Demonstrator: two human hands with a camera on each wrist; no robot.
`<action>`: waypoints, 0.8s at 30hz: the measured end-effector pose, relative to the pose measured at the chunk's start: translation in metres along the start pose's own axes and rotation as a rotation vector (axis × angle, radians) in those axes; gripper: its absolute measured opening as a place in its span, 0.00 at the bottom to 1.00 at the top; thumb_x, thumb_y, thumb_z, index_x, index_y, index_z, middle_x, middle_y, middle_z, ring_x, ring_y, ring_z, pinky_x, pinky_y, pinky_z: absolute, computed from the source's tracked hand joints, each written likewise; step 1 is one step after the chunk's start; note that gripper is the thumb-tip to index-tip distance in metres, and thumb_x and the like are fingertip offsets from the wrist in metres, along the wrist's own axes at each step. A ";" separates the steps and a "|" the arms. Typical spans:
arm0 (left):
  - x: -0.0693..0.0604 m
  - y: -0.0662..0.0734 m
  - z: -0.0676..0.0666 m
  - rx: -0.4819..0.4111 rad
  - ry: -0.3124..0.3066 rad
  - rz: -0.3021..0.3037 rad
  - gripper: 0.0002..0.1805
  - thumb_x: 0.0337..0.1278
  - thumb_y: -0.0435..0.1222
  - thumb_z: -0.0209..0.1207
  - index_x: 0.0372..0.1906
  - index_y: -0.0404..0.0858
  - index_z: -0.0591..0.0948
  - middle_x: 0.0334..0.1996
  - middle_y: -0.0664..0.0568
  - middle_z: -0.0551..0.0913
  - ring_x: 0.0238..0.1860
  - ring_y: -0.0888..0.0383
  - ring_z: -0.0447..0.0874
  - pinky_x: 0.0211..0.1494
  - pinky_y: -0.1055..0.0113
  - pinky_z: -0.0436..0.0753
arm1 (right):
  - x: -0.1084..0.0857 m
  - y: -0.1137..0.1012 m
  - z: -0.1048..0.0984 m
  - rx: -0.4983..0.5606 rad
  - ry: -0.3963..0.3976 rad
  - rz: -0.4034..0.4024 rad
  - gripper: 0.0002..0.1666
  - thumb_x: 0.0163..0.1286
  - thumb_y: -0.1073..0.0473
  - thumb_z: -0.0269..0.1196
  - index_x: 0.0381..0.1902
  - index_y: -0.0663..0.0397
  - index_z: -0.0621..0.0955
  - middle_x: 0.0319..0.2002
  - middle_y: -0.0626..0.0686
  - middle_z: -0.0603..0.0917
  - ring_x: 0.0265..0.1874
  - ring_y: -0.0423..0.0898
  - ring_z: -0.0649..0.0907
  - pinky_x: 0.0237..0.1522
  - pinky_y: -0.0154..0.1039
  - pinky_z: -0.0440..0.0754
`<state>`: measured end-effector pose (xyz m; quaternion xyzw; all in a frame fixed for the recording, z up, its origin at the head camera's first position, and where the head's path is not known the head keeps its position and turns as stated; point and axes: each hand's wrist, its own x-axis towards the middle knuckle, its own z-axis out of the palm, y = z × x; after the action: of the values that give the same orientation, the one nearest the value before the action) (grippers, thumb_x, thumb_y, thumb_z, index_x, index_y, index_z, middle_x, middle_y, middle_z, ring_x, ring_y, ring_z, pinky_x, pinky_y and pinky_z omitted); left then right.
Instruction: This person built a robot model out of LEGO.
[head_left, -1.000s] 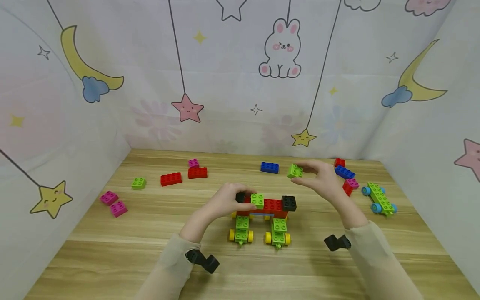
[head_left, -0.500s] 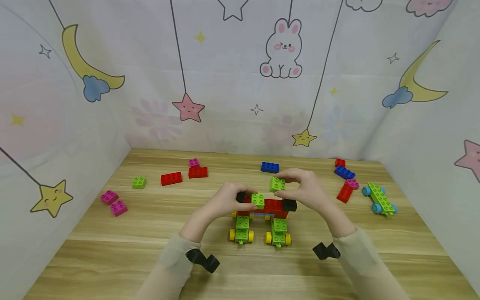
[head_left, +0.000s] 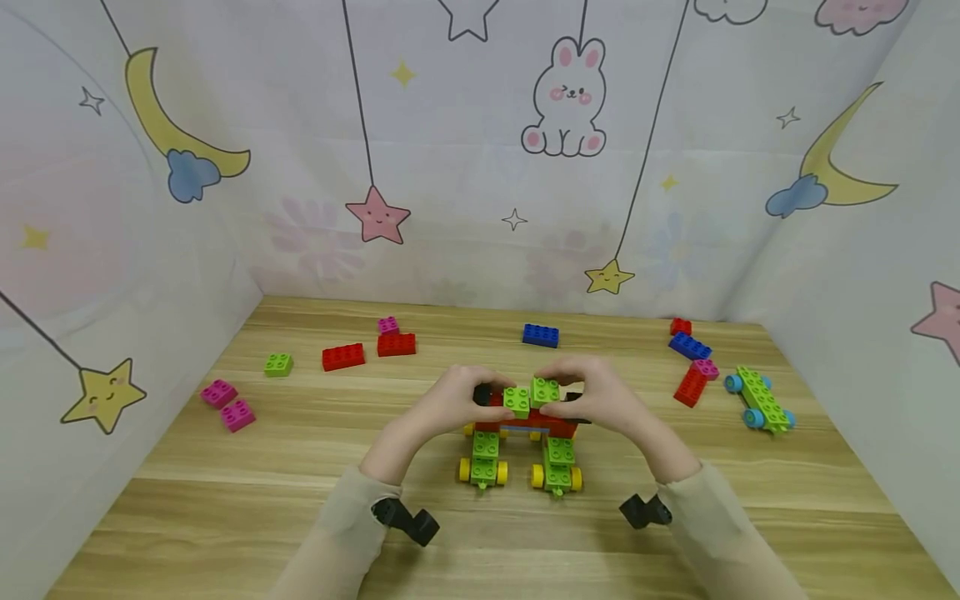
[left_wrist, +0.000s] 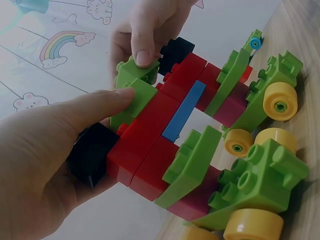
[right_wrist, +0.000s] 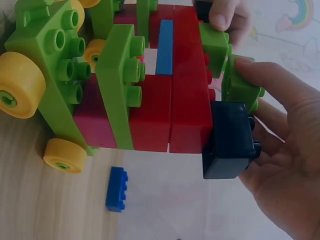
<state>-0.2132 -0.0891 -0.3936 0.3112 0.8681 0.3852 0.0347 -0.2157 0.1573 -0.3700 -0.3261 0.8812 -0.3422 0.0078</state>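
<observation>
A toy-brick vehicle stands on the table, its red top bricks (right_wrist: pixel 190 85) carried on green wheeled bases (head_left: pixel 483 471) with yellow wheels. My left hand (head_left: pixel 457 400) pinches a green brick (left_wrist: pixel 135 100) that sits on the red top. Thumb and fingers of my right hand (head_left: pixel 603 396) grip another green brick (right_wrist: pixel 241 82), close beside the first and slightly higher. Whether its underside touches the red studs, I cannot tell. Black bricks (right_wrist: pixel 230 137) cap both ends of the top, partly hidden by my hands in the head view. A blue piece (left_wrist: pixel 184 111) shows beneath the red bricks.
Loose bricks lie at the back left, among them red (head_left: pixel 342 357), pink (head_left: pixel 237 415) and green (head_left: pixel 278 364). A blue brick (head_left: pixel 541 335) is behind the vehicle. To the right are a red brick (head_left: pixel 690 386) and a green base with blue wheels (head_left: pixel 759 400).
My right hand has brought its green brick leftward and down, from the back right to just beside the other green brick. My left hand has kept its place.
</observation>
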 end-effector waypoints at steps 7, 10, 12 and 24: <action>0.001 0.001 0.000 0.006 -0.003 -0.002 0.21 0.55 0.41 0.69 0.53 0.37 0.84 0.44 0.49 0.87 0.44 0.55 0.84 0.50 0.56 0.83 | 0.001 0.001 0.003 0.007 -0.022 -0.025 0.22 0.57 0.61 0.73 0.50 0.60 0.85 0.47 0.56 0.87 0.44 0.52 0.85 0.48 0.49 0.84; 0.000 0.001 -0.001 0.008 -0.006 -0.006 0.21 0.56 0.41 0.69 0.53 0.37 0.83 0.44 0.49 0.87 0.45 0.55 0.83 0.50 0.56 0.83 | 0.001 0.001 0.003 0.003 -0.031 -0.017 0.22 0.56 0.60 0.73 0.50 0.60 0.85 0.46 0.55 0.87 0.43 0.50 0.84 0.48 0.47 0.85; 0.000 0.001 -0.001 0.008 -0.008 -0.009 0.21 0.56 0.41 0.69 0.54 0.37 0.83 0.44 0.49 0.87 0.45 0.54 0.83 0.50 0.57 0.83 | 0.001 0.001 0.004 0.002 -0.040 -0.012 0.23 0.56 0.60 0.74 0.50 0.60 0.85 0.46 0.55 0.87 0.42 0.48 0.84 0.47 0.46 0.85; 0.000 0.001 0.000 0.014 -0.007 -0.008 0.21 0.56 0.41 0.69 0.54 0.37 0.83 0.43 0.49 0.87 0.43 0.54 0.83 0.47 0.65 0.81 | 0.002 -0.001 0.006 -0.045 -0.071 0.011 0.22 0.56 0.58 0.74 0.50 0.57 0.85 0.43 0.52 0.87 0.35 0.38 0.79 0.41 0.35 0.82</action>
<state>-0.2130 -0.0888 -0.3929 0.3091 0.8719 0.3780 0.0372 -0.2154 0.1518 -0.3737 -0.3334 0.8895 -0.3106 0.0334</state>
